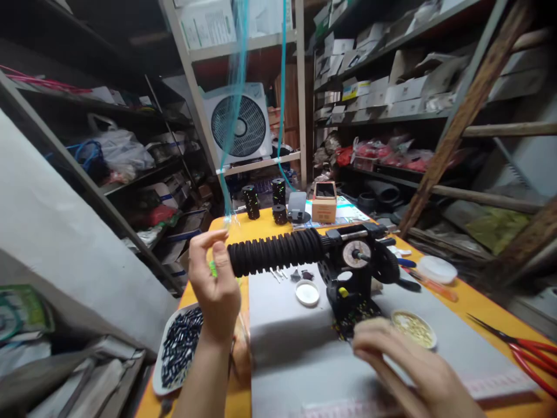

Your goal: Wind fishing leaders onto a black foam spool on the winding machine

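My left hand is raised beside the free end of a black ribbed foam roller, its fingers pinched on a small green piece, with thin teal line running up from it toward the ceiling. The roller sticks out to the left of a black hand-crank winder that stands on a grey mat. My right hand lies low on the mat in front of the winder's base, fingers curled, beside a small dish of yellowish bits. What its fingers hold is hidden.
A white tray of small dark pieces sits at the orange table's left edge. A white cap, red-handled scissors, a lidded round tub, black spools and a small carton lie around. Shelving surrounds the table; a fan stands behind.
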### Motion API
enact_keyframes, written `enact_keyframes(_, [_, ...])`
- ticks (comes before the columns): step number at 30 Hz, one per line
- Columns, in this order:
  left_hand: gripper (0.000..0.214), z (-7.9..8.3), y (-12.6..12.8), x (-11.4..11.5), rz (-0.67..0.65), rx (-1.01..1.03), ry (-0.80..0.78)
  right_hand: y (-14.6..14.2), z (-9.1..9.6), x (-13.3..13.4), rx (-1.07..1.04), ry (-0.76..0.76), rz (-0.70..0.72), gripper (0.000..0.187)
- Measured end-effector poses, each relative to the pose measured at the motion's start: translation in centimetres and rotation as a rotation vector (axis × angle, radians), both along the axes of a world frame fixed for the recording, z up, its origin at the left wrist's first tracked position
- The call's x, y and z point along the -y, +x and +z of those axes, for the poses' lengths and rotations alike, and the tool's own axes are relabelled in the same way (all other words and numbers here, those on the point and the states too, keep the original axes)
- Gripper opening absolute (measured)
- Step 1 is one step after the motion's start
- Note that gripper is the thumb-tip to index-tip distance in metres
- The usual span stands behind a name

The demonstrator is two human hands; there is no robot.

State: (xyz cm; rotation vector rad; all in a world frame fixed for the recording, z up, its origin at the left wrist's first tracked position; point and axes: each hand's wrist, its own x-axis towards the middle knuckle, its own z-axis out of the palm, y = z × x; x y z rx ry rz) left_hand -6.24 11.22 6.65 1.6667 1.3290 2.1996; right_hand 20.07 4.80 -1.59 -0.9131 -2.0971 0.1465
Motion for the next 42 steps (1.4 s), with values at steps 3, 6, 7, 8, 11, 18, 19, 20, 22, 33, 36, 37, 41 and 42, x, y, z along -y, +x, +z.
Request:
enact_keyframes(3, [0.027,-2.6,-1.4,-0.7,-0.086,0.259,-0.079,-0.1,5.3,-2.3,-0.048,0.234,-0.074,0.013])
enact_keyframes(6, [0.034,-3.5,-1.2,-0.9,-0.227,0.453,-0.149,-1.1,9.5,-5.4,-0.025,0.368,-0.154,0.012])
enact_keyframes(7, [0.035,-3.5,-1.0,-0.7,-0.268,0.508,-0.163,-1.6,10.4,-6.4,-0.019,0.386,-0.154,0.012])
enact_keyframes(8, [0.037,-3.4,-0.9,-0.4,-0.305,0.556,-0.178,-2.0,11.1,-7.2,-0.01,0.399,-0.145,0.013])
enact_keyframes(11, [0.036,-3.0,-0.6,0.5,-0.386,0.657,-0.226,-2.9,11.9,-8.7,0.053,0.429,-0.11,0.01])
enact_keyframes(18, [0.031,-2.7,-0.7,0.8,-0.437,0.72,-0.28,-2.7,12.6,-8.5,0.203,0.486,-0.065,0.01])
enact_keyframes(19, [0.032,-2.7,-0.7,0.8,-0.435,0.717,-0.282,-2.6,12.6,-8.5,0.235,0.496,-0.059,0.011])
enact_keyframes(20, [0.033,-2.6,-0.7,0.8,-0.432,0.714,-0.284,-2.5,12.6,-8.5,0.269,0.513,-0.053,0.012])
enact_keyframes(22, [0.032,-2.6,-0.7,0.8,-0.426,0.71,-0.294,-2.3,12.6,-8.6,0.342,0.539,-0.042,0.014])
enact_keyframes(33, [0.032,-2.7,-0.6,0.8,-0.409,0.743,-0.28,-1.9,12.6,-8.6,0.354,0.547,-0.033,0.015])
enact_keyframes(36, [0.031,-2.8,-0.7,0.7,-0.422,0.745,-0.282,-1.7,12.4,-8.6,0.381,0.547,-0.005,0.015])
enact_keyframes(37, [0.031,-2.9,-0.7,0.7,-0.43,0.748,-0.281,-1.7,12.3,-8.6,0.387,0.545,0.002,0.016])
enact_keyframes(41, [0.03,-3.1,-0.8,0.8,-0.425,0.742,-0.271,-1.7,12.1,-8.5,0.384,0.525,-0.002,0.016])
enact_keyframes(42, [0.03,-3.1,-0.8,0.8,-0.418,0.737,-0.272,-1.7,12.0,-8.4,0.381,0.522,-0.006,0.017])
